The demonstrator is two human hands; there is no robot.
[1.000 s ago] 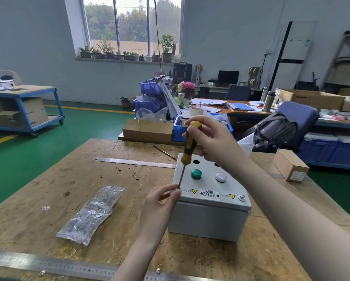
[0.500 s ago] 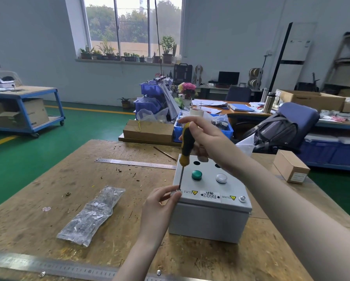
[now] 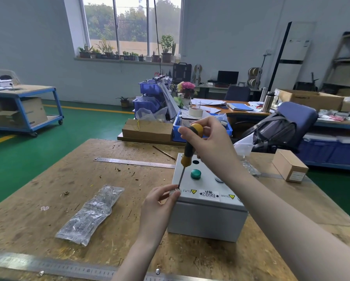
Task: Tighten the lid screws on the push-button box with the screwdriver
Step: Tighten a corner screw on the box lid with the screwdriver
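Grey sheet metal makes up the push-button box point(image 3: 206, 218), which sits on the worn wooden workbench point(image 3: 48, 189) toward its right side, its lid facing up. On the lid are a green button point(image 3: 195, 173), a dark round hole point(image 3: 196, 162) behind it, and a white label reading B602 point(image 3: 209, 195) between two yellow warning triangles along the near edge. The right hand point(image 3: 208, 142) curls its fingers around the top of the screwdriver point(image 3: 190, 147), whose handle is yellow and black; the tool leans slightly, its thin shaft running down to the screw point(image 3: 178, 188) at the near left corner of the lid, where the tip meets it. The left hand point(image 3: 158, 207) rests against the box's left front corner, thumb and forefinger pinched around that screw and the tip of the blade.

To the left of the box lies a crumpled clear plastic bag point(image 3: 91, 211) with small parts inside. A steel ruler point(image 3: 133, 162) lies across the bench behind it, reaching the box's far left corner, and a second, longer steel rule point(image 3: 48, 267) runs along the near edge with loose screws beside it. A small cardboard carton point(image 3: 289, 167) stands near the bench's right edge, well apart from the box. Beyond the bench are blue bins, a desk with papers, and a blue chair carrying a dark backpack.
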